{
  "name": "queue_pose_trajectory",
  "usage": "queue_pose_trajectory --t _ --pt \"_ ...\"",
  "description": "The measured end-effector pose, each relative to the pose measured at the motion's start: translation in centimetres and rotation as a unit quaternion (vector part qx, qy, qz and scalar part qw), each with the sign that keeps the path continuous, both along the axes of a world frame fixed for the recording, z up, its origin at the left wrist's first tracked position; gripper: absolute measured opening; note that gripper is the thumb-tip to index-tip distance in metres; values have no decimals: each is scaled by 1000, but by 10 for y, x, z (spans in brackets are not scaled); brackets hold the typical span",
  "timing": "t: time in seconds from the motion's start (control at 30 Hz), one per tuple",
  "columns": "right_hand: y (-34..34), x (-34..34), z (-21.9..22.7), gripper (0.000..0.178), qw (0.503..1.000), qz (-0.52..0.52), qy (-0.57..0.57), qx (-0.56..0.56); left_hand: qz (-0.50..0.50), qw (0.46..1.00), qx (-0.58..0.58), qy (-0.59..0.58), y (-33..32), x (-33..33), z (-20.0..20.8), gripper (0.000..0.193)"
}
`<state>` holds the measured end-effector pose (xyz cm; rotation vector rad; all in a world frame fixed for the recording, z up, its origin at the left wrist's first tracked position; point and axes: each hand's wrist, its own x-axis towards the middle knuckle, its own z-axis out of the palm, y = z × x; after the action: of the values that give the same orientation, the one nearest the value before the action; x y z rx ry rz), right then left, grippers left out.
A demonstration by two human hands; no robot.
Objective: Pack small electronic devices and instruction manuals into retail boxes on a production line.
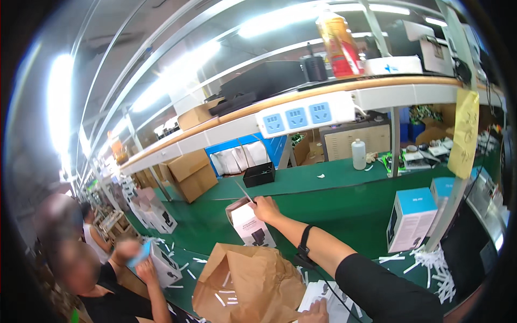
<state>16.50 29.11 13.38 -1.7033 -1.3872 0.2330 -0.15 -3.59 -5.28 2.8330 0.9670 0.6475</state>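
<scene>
Seen from the head view, where the right hand (265, 208) curls narrowly around a thin, straight pale strip (243, 191), a tall white cardboard box (250, 229) stands open-topped directly below that hand. The left hand (315, 313), cut off by the lower edge, touches a smooth, white printed box (329, 296); how tightly it grips, I cannot tell. Left of it sits a large, creased brown paper bag (269, 274). Square-edged boxes with blue tops (412, 222) stand at right, near curly heaped paper strips (435, 264) on the green table (301, 175).
</scene>
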Motion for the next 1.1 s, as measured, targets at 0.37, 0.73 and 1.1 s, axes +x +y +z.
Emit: queue_pose_trajectory --t 0.37,0.73,1.1 --pt "-53 169 -43 13 953 -147 -20 266 42 994 -88 -58 -2 -24 13 38" --pt "-240 279 -25 21 929 -146 266 212 -96 682 -373 -622 54 16 180 46" --pt "-279 234 -38 79 982 -139 -112 57 -199 725 -277 -598 109 224 195 33"
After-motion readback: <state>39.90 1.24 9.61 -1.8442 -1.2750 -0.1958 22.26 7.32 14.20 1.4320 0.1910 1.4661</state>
